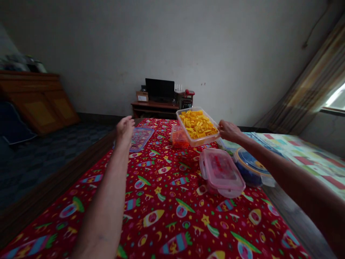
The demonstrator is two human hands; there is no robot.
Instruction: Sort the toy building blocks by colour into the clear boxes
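My right hand (229,130) grips the right corner of a clear plastic container (207,139), lifted and tilted above the cloth. Many small yellow blocks (198,124) fill it. At the left, my left hand (125,128) is raised with its fingers loosely extended and nothing visible in them. Just beside it, a clear lid with a bluish rim (142,140) lies flat, partly behind my wrist. Under the raised container's left side is a see-through box of orange pieces (180,139). A closed pink-lidded box (222,171) lies nearer to me.
A round blue-lidded container (249,162) stands right of the pink box, partly behind my right forearm. A red patterned cloth (161,190) covers the surface. Beyond it are a desk (156,105) with a monitor (160,90). A patchwork cover (309,154) lies at the right.
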